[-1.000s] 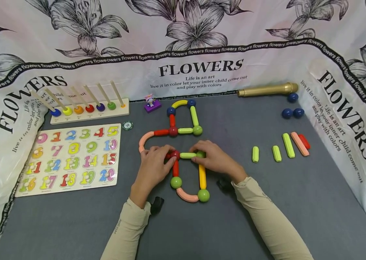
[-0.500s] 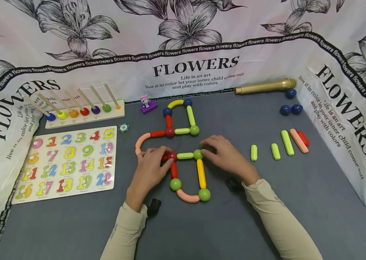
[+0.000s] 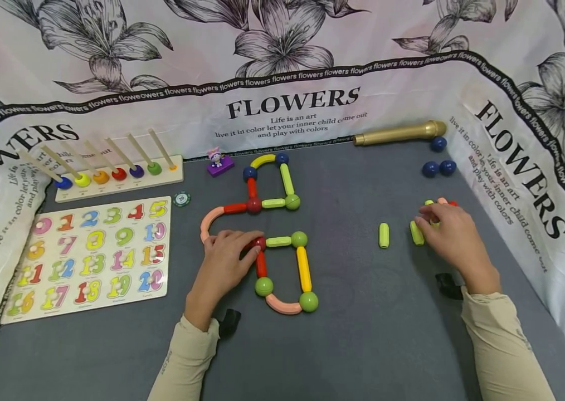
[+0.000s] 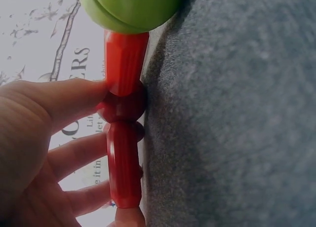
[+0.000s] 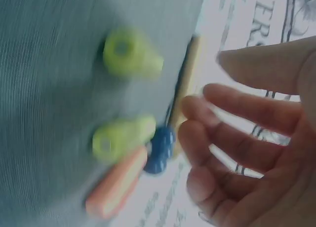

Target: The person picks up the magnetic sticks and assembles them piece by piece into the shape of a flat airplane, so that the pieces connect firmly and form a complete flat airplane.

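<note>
A flat figure of colored rods and balls lies on the grey table. My left hand (image 3: 226,268) holds its lower joint: the thumb is at the red ball (image 4: 123,106), and the other fingers reach behind the red rod (image 4: 124,168). A green ball (image 4: 131,7) tops the other red rod in the left wrist view. From the red ball run a short green rod (image 3: 279,241) and a red rod (image 3: 261,264). My right hand (image 3: 458,245), fingers loosely bent and holding nothing, hovers over the loose rods: green (image 3: 417,233), green (image 5: 121,138) and salmon (image 5: 117,182).
A lone green rod (image 3: 384,235) lies between figure and right hand. Blue balls (image 3: 430,169) and a gold microphone-shaped tube (image 3: 398,133) are at back right. On the left are a number board (image 3: 92,256), a peg stand (image 3: 122,181), a chip (image 3: 181,199) and a small figurine (image 3: 218,161).
My right hand has let go of the figure's green ball and moved right to above the loose rods. My left hand stays at the red ball. The head view has shifted slightly.
</note>
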Demonstrator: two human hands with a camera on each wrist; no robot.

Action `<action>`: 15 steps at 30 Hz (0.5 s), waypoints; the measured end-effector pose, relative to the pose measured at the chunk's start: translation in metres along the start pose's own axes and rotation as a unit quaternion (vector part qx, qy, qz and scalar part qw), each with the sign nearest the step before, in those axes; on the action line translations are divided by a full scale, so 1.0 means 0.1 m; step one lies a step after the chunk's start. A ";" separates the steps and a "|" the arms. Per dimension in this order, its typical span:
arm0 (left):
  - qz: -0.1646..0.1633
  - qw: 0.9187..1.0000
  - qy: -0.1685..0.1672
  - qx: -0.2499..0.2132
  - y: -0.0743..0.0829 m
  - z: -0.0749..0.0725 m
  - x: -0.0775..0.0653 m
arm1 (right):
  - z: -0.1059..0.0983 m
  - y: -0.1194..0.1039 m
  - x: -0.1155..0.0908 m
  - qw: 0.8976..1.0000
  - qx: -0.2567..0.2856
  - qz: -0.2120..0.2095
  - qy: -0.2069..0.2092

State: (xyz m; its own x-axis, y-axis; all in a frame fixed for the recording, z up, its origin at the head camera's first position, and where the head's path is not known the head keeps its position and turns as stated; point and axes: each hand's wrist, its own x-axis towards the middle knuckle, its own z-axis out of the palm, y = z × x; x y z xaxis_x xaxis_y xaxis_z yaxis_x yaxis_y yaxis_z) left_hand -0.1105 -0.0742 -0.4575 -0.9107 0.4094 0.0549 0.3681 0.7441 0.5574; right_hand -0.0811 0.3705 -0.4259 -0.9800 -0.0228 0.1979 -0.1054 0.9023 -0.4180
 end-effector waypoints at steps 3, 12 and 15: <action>-0.002 1.000 -0.007 0.000 0.00 0.00 0.00 | -0.06 0.11 -0.06 0.999 -0.042 0.032 -0.005; -0.006 1.000 -0.014 0.003 -0.01 -0.01 0.02 | -0.05 0.25 -0.10 0.989 -0.081 0.104 -0.072; -0.009 1.000 -0.015 0.000 -0.02 -0.02 0.01 | -0.02 0.27 -0.09 0.988 -0.077 0.111 -0.076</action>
State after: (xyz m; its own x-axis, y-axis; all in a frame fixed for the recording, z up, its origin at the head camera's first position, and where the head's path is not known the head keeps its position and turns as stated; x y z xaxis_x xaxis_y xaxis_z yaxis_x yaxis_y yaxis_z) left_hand -0.1129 -0.0761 -0.4567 -0.9116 0.4106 0.0201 0.3510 0.7518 0.5582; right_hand -0.0749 0.3961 -0.4368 -0.9913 0.1299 -0.0230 0.1309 0.9471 -0.2932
